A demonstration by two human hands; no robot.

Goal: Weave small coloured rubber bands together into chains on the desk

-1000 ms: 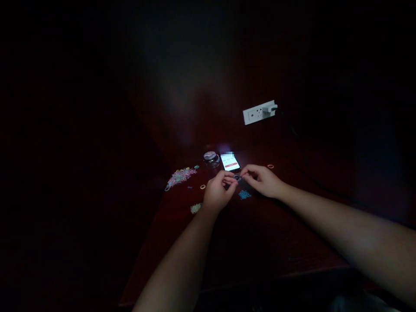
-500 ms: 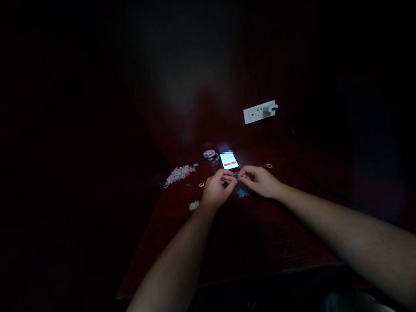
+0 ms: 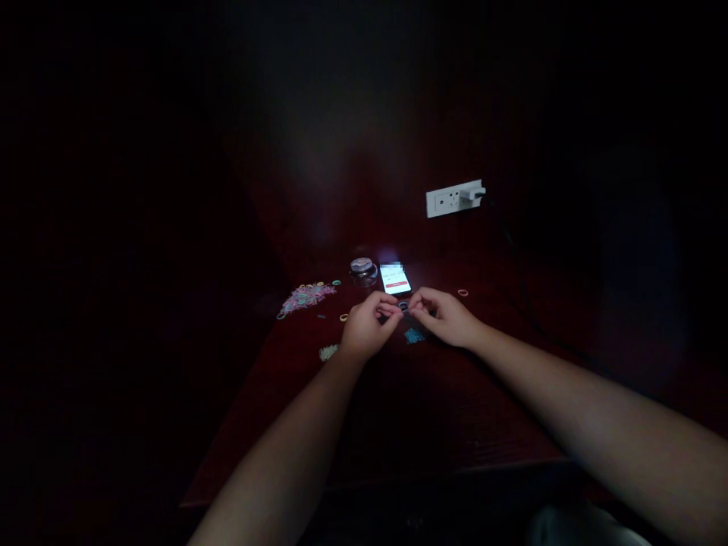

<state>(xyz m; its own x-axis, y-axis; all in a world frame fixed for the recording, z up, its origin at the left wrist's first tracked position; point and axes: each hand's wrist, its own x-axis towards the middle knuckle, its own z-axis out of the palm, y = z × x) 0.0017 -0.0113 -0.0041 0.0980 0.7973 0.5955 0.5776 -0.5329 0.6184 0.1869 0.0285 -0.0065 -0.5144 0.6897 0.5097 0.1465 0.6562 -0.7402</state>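
My left hand (image 3: 372, 327) and my right hand (image 3: 444, 317) meet over the table, fingertips pinched close together. What they pinch is too small and dark to make out. Just behind the fingertips a pale elastic band (image 3: 403, 305) shows as a small ring; whether fingers touch it I cannot tell. Below the gap between the hands is a small heap of blue bands (image 3: 415, 337). A heap of pale yellow-green bands (image 3: 328, 353) lies beside my left wrist, partly covered by it. A yellow band (image 3: 344, 318) sits left of my left hand.
A pile of mixed pastel bands (image 3: 307, 298) spreads at the table's left. Behind the hands stand a lidded clear jar (image 3: 362, 273) and a lit phone (image 3: 395, 280). A pink band (image 3: 462, 293) lies to the right. A wall socket (image 3: 453, 199) holds a plug with a dark cable.
The view has shifted slightly, so the table things and both hands appear a little further left. Both hands stay pinched close together, their fingertips slightly further apart.
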